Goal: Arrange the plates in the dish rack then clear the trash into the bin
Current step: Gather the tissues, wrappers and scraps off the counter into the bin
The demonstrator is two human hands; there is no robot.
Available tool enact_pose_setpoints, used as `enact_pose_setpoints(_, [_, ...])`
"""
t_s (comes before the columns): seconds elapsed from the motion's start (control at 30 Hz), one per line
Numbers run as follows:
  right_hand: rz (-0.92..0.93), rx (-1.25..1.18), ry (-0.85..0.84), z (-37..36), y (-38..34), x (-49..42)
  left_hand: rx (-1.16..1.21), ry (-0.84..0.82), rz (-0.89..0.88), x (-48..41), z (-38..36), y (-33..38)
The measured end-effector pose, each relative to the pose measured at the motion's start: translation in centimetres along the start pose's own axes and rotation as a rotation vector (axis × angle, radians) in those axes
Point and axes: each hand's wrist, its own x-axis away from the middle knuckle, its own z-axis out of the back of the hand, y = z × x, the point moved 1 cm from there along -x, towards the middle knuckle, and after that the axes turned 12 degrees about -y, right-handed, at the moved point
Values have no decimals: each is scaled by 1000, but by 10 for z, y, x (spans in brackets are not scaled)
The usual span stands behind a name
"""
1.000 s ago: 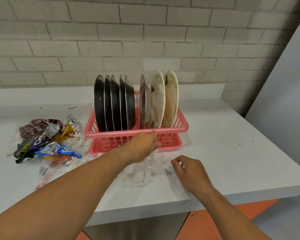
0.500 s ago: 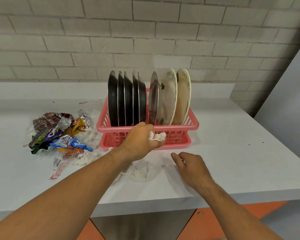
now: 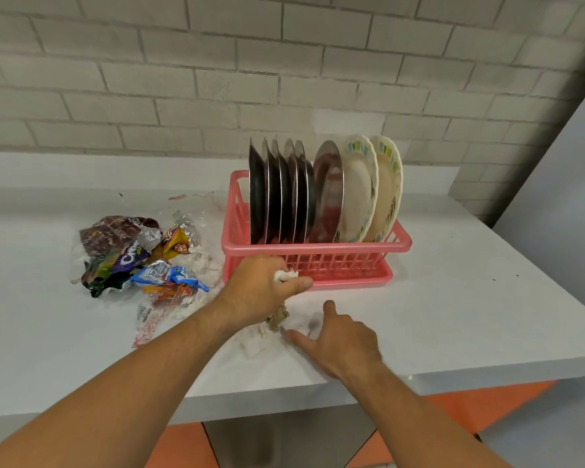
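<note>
Plates (image 3: 318,194) stand on edge in the pink dish rack (image 3: 318,246), eight in a row that runs along the rack's long axis, left to right across the view. Five dark steel ones are packed at the left end, then comes a shiny steel plate (image 3: 328,197), then two cream patterned plates (image 3: 372,190) at the right end, which lean a little with their tops to the right. The faces are turned sideways, so mostly the rims show to the camera.

Just in front of the rack's near wall, the left hand (image 3: 260,292) is curled round a crumpled tissue (image 3: 286,275) — a white wad pokes out between thumb and fingers. Below it, more torn tissue (image 3: 254,342) lies on the white countertop (image 3: 453,298), with a brownish scrap (image 3: 277,317) among it. The right hand (image 3: 341,342) rests palm down beside these pieces, fingers loosely spread, holding nothing.

To the left of the rack lies a heap of snack wrappers (image 3: 139,255) — foil, purple, blue and orange — mixed with clear plastic and white scraps. A pale brick wall (image 3: 250,79) stands behind the counter.
</note>
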Motion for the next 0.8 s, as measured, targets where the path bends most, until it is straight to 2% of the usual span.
enact_pose_setpoints(0.13, [-32,127,83,-14,-14,-4,-120,106,-16,16,5,-16])
enact_pose_setpoints(0.23, [-33,180,36,-16,-18,-9,-99,66,-14,23,8,-29])
enact_pose_setpoints(0.47, [-57,-118,-76,11,-10,9,29,-68,-20,40,15,-38])
enact_pose_setpoints(0.63, [30,-325,-54,25,-14,44,-100,27,-52,61,21,-25])
enact_pose_setpoints(0.8, [59,-351,44,28,-11,71,-71,134,-55,88,12,-10])
